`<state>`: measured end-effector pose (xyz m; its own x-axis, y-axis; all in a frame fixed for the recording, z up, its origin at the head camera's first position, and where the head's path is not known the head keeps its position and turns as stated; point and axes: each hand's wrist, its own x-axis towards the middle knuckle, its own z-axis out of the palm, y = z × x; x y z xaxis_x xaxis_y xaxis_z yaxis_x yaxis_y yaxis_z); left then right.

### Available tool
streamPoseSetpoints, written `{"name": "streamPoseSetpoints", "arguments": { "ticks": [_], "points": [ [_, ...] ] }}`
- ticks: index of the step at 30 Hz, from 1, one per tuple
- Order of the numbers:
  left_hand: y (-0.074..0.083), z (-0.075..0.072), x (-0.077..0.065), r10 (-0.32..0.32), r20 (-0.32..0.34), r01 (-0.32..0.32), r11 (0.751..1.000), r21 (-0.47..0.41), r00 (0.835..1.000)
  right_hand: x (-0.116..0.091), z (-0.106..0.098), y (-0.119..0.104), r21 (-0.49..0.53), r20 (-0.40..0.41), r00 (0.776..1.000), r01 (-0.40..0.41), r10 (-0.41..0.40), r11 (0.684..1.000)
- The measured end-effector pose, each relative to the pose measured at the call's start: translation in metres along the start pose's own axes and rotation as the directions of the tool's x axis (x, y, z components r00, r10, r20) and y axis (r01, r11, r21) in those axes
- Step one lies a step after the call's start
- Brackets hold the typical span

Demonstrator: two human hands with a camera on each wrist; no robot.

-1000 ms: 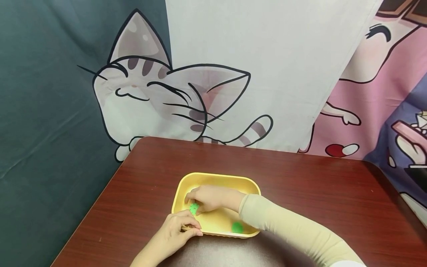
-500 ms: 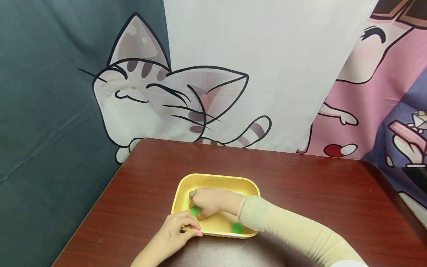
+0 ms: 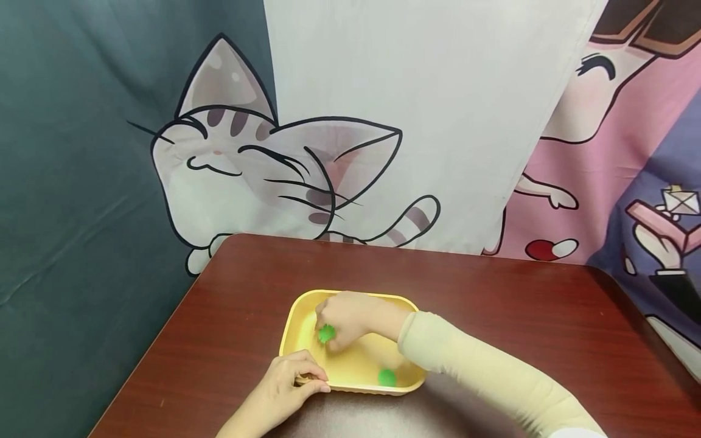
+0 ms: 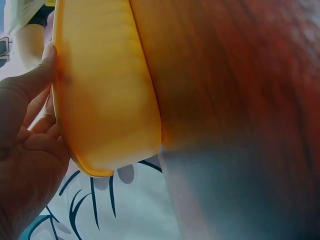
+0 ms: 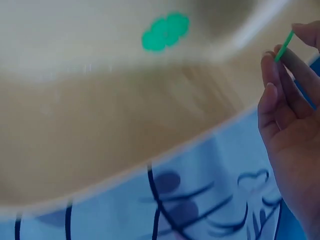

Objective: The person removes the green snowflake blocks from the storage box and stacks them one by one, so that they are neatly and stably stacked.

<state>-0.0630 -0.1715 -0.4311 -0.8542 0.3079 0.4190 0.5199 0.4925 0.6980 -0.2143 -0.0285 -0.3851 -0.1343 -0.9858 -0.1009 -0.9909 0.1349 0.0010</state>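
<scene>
The right hand (image 3: 353,317) pinches a thin green disc (image 3: 327,333) at nine o'clock in the yellow tray (image 3: 356,360); the left hand (image 3: 289,378) grips the tray at seven, best braced firmly.

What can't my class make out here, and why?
Held green piece: exact outline; small in head view, edge-on in right wrist view.
Yellow tray: head view, floor behind the right hand; left wrist view, one end past the top edge.
Part of the right hand: right wrist view, beyond the right edge.
Near rim: head view, partly covered by the left hand.
</scene>
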Motion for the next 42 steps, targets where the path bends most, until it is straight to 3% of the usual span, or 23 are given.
{"name": "streamPoseSetpoints", "arguments": {
  "ticks": [10,17,22,28,34,42],
  "points": [
    [-0.001,0.002,-0.005,-0.028,0.031,0.029,0.999,-0.042,0.999,-0.049,-0.027,0.015,0.147,-0.151,0.983,-0.085,0.108,0.985],
    [0.0,0.003,-0.005,-0.012,0.025,0.013,0.999,-0.046,1.0,-0.089,-0.032,0.025,0.232,-0.279,0.949,-0.081,0.146,0.969],
    [-0.003,0.005,-0.005,0.015,0.012,-0.015,0.999,-0.053,1.0,-0.12,-0.027,0.03,0.261,-0.336,0.918,-0.124,0.21,0.957],
    [-0.005,0.005,-0.007,0.067,-0.019,-0.068,0.996,-0.055,0.998,-0.156,-0.023,0.033,0.315,-0.362,0.88,-0.196,0.308,0.929],
    [-0.003,0.002,-0.004,0.035,-0.018,-0.035,0.999,-0.015,0.999,-0.187,-0.018,0.034,0.368,-0.335,0.843,-0.293,0.42,0.882],
    [-0.001,0.002,0.0,0.0,-0.017,0.0,1.0,0.011,1.0,-0.22,0.001,0.03,0.388,-0.305,0.83,-0.34,0.467,0.857]
  ]
}}
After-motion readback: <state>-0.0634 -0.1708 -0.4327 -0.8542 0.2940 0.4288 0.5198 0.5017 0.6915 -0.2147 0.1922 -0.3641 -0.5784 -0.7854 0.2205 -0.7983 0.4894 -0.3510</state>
